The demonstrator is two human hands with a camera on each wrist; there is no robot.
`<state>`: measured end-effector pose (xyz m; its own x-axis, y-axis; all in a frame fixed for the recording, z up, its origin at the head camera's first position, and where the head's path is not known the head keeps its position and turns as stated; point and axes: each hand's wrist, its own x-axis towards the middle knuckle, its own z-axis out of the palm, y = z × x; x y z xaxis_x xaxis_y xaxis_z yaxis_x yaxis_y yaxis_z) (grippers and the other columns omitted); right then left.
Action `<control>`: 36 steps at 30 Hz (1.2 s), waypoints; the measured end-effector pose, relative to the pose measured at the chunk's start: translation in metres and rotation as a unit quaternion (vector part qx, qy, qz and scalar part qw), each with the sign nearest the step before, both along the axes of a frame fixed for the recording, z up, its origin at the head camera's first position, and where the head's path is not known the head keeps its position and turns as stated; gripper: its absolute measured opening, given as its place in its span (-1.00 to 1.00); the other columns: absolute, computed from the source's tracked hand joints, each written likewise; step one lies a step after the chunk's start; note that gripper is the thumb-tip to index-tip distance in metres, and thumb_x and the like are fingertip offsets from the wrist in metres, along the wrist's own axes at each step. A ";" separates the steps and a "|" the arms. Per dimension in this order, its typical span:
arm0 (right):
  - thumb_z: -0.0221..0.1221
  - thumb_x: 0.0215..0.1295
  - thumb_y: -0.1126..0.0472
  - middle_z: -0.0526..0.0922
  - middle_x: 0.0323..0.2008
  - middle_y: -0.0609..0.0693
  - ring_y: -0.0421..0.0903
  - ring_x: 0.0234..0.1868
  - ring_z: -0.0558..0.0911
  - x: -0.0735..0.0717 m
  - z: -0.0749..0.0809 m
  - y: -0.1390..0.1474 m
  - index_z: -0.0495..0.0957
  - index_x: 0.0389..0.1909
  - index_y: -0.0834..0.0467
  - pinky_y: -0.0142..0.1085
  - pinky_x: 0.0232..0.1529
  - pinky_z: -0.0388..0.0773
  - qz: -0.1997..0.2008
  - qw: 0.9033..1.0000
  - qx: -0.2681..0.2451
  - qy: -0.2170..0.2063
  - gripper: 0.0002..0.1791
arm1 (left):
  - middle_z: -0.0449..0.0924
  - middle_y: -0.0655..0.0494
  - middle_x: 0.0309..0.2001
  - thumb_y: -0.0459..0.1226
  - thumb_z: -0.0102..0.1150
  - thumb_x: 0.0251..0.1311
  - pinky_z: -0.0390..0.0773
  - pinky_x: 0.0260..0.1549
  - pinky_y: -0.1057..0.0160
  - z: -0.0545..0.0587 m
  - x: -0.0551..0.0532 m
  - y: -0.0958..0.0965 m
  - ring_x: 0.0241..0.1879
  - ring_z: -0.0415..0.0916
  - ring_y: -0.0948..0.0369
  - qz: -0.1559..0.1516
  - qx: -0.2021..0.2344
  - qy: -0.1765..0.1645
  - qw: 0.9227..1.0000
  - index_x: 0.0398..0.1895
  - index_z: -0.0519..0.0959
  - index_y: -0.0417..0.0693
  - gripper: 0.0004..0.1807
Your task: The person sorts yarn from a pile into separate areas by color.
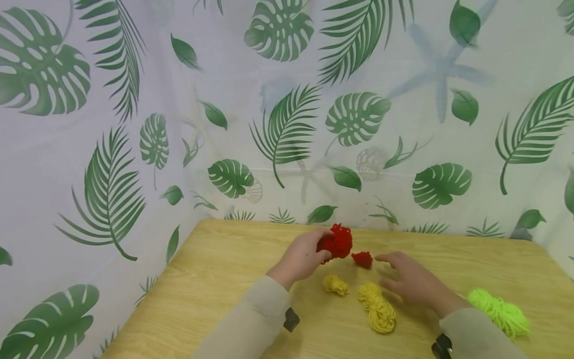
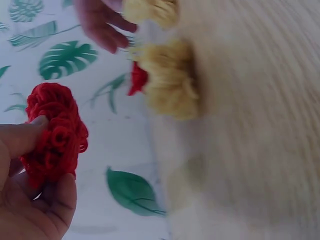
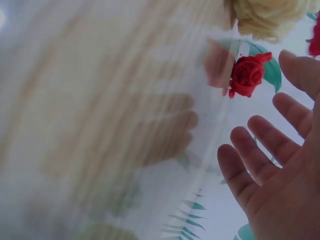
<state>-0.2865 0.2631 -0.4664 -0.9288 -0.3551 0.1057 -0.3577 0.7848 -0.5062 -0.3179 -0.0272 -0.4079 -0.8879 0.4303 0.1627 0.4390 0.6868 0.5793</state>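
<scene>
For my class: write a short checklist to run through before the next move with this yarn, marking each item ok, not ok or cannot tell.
1. Left hand grips the large red bundle: ok.
2. Right hand is free: ok, fingers extended, holding nothing.
3. Small red bundle is in hand: not ok, it lies on the table.
4. Both yellow bundles rest on the table: ok.
5. Green bundle is clear of the right sleeve: cannot tell, they overlap in the head view.

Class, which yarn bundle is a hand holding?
The larger red yarn bundle, gripped by the left hand; the small red yarn clump, small yellow yarn clump, long yellow yarn skein and lime yarn skein lie on the wooden table.
</scene>
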 end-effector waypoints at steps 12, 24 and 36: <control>0.29 0.38 -0.01 0.41 0.36 0.20 0.27 0.24 0.49 0.014 0.007 -0.001 0.42 0.39 0.11 0.25 0.17 0.43 0.001 1.000 -0.026 -0.015 -0.37 | 0.63 0.14 0.12 -0.28 0.30 0.33 0.50 0.16 0.15 -0.049 -0.038 0.022 0.11 0.55 0.16 0.050 -0.051 -0.024 0.997 0.22 0.55 0.07 -0.60; 0.28 0.36 -0.08 0.45 0.33 0.16 0.23 0.22 0.51 0.020 0.016 -0.006 0.42 0.39 0.12 0.21 0.18 0.44 0.011 1.000 -0.025 -0.016 -0.34 | 0.60 0.14 0.18 -0.23 0.35 0.29 0.49 0.17 0.15 -0.053 -0.043 0.035 0.14 0.54 0.16 0.043 -0.098 -0.026 0.994 0.30 0.51 0.04 -0.49; 0.26 0.36 -0.15 0.47 0.31 0.09 0.18 0.21 0.52 0.023 0.014 -0.003 0.42 0.40 0.06 0.19 0.17 0.46 0.008 1.000 -0.027 -0.009 -0.33 | 0.44 0.12 0.24 -0.05 0.30 0.34 0.46 0.20 0.18 -0.041 -0.019 0.027 0.21 0.37 0.16 0.021 -0.133 0.057 0.989 0.30 0.51 0.13 -0.51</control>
<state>-0.2635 0.2598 -0.4528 -0.9248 -0.3646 0.1082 -0.3607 0.7507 -0.5534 -0.3374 0.0002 -0.4487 -0.8883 0.4345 0.1486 0.4589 0.8272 0.3243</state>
